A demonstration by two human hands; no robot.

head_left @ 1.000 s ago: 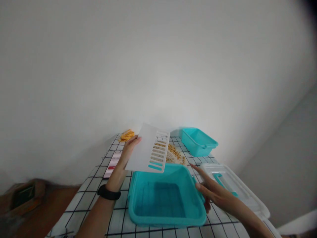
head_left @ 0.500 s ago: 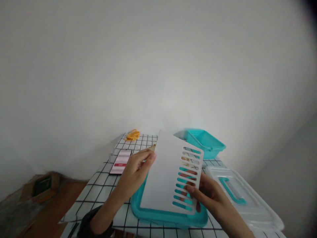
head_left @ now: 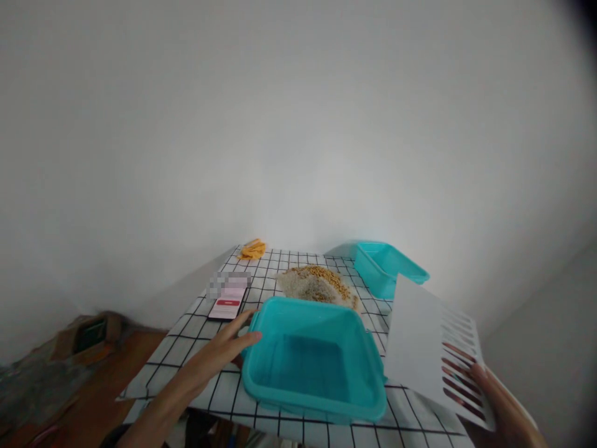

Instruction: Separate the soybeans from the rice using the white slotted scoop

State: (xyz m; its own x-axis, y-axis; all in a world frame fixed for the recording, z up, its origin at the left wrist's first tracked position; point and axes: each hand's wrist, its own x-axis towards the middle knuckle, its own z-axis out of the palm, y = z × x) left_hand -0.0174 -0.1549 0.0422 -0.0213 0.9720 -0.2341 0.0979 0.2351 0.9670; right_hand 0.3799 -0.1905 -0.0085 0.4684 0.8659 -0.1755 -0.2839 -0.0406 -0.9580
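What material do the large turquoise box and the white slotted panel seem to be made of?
Large turquoise box: probably moulded plastic, smooth and slightly glossy, with a rounded rim. White slotted panel, held by the right hand: likely thin rigid plastic, matte, with clean-cut slots.

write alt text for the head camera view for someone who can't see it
A person's left hand rests against the rim of an empty teal tub on a grid-patterned tablecloth, while the right hand holds a white slotted board beside it. Behind lie a grain pile, a phone and a second teal tub.
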